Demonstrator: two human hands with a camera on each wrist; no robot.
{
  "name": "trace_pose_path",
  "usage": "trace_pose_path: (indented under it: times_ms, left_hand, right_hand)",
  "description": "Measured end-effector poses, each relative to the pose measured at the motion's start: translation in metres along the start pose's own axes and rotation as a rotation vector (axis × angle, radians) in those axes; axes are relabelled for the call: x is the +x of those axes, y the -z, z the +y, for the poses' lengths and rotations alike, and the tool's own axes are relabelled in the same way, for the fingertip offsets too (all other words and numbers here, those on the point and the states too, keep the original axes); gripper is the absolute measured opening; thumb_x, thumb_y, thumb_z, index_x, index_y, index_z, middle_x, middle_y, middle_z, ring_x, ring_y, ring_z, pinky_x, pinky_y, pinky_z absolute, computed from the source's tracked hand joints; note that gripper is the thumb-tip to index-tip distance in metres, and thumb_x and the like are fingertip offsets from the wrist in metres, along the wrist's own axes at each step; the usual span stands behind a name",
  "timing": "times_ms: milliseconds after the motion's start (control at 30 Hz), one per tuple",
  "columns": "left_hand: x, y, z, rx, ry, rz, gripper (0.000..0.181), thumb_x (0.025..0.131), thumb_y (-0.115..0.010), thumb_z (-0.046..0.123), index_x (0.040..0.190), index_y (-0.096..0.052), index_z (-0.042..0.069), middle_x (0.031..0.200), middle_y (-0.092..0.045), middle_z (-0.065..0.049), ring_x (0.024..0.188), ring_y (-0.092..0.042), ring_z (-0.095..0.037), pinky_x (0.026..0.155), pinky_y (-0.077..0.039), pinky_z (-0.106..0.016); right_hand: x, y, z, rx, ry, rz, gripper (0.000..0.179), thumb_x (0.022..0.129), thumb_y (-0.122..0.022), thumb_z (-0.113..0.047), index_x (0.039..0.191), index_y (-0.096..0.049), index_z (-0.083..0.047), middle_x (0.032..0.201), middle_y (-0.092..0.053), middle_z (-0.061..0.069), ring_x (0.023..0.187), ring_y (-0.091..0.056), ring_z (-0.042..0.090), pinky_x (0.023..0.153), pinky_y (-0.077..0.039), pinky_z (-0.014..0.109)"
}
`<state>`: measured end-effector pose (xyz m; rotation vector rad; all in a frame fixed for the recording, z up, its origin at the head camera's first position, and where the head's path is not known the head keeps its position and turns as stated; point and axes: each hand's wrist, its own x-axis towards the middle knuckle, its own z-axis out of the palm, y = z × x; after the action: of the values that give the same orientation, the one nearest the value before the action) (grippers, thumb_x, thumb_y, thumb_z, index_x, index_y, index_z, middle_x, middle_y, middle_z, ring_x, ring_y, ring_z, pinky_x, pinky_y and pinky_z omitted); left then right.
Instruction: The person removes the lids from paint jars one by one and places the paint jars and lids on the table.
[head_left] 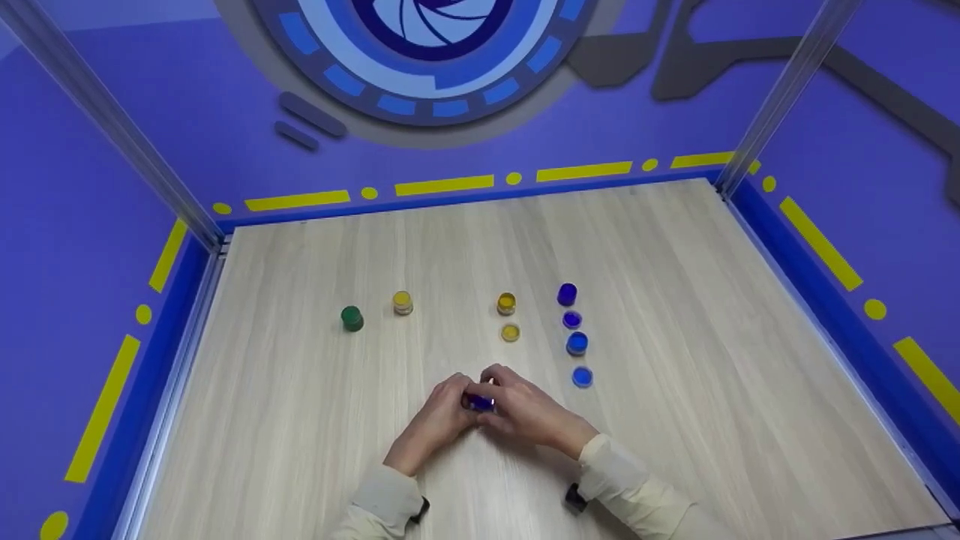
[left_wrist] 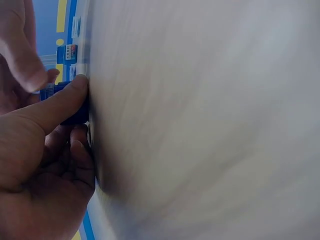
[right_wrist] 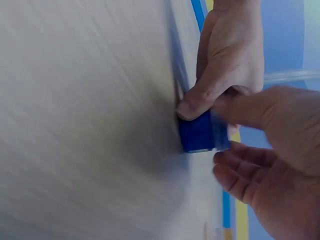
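On the table near me, a small dark blue paint jar [right_wrist: 197,132] stands between my hands; fingers hide part of it in the head view. My left hand [head_left: 442,409] grips its body low down, the thumb [left_wrist: 70,97] pressed along its side. With thumb and fingers, my right hand [head_left: 529,409] holds the ribbed lid [right_wrist: 220,132] at the top of the jar. The right thumb is blurred in both wrist views.
Beyond my hands stand a green jar [head_left: 352,319] and a yellow jar [head_left: 403,303] at left. An amber jar [head_left: 506,303] has a yellow lid [head_left: 511,332] before it. At right are a purple jar [head_left: 568,294], purple lid [head_left: 572,319], blue jar [head_left: 577,343] and blue lid [head_left: 582,376].
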<state>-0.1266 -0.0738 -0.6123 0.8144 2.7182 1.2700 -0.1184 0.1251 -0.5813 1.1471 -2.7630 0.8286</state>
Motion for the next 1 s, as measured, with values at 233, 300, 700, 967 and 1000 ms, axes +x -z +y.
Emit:
trace_pose_path:
  times_ms: [233,300,700,967,1000]
  left_hand:
    - [0.001,0.002,0.002,-0.032,0.065,-0.036,0.030,0.080,-0.088,0.006,0.094,-0.062,0.006,0.086,-0.056,-0.002,0.080,-0.052,-0.013,0.073,-0.044,-0.028]
    - [0.002,0.002,0.001,-0.043,0.083,-0.048,0.029,0.081,-0.087,0.007,0.095,-0.062,0.007,0.087,-0.056,-0.002,0.081,-0.051,-0.014,0.073,-0.043,-0.028]
    - [0.002,-0.001,0.000,0.012,0.042,-0.032,0.022,0.082,-0.077,-0.007,0.099,-0.066,0.001,0.096,-0.064,-0.004,0.088,-0.061,-0.016,0.081,-0.054,-0.034]
    - [0.001,-0.001,0.000,0.014,0.015,-0.004,0.023,0.079,-0.077,-0.008,0.096,-0.065,0.001,0.094,-0.063,-0.004,0.087,-0.062,-0.018,0.079,-0.054,-0.034]
    - [0.001,-0.001,0.000,0.010,0.015,-0.004,0.023,0.079,-0.077,-0.008,0.096,-0.065,0.001,0.093,-0.063,-0.004,0.085,-0.061,-0.017,0.078,-0.053,-0.033]
  right_hand:
    - [0.001,-0.005,-0.009,0.084,-0.331,0.249,0.022,0.099,-0.071,-0.019,0.110,-0.070,0.001,0.094,-0.066,0.008,0.078,-0.063,0.018,0.069,-0.056,0.035]
    - [0.002,-0.007,-0.013,0.057,-0.382,0.283,0.022,0.098,-0.072,-0.019,0.104,-0.069,0.002,0.085,-0.065,0.007,0.071,-0.061,0.017,0.063,-0.054,0.034]
    - [0.002,-0.025,-0.032,-0.128,-0.353,0.245,0.031,0.096,-0.076,-0.029,0.092,-0.057,-0.004,0.077,-0.057,0.007,0.063,-0.059,0.020,0.055,-0.052,0.036]
    - [0.001,-0.026,-0.026,-0.124,-0.302,0.227,0.026,0.097,-0.074,-0.028,0.095,-0.061,-0.006,0.084,-0.059,0.005,0.071,-0.062,0.020,0.062,-0.054,0.038]
    - [0.000,-0.026,-0.024,-0.115,-0.287,0.218,0.025,0.097,-0.074,-0.029,0.097,-0.063,-0.006,0.086,-0.060,0.005,0.072,-0.062,0.020,0.063,-0.055,0.038]
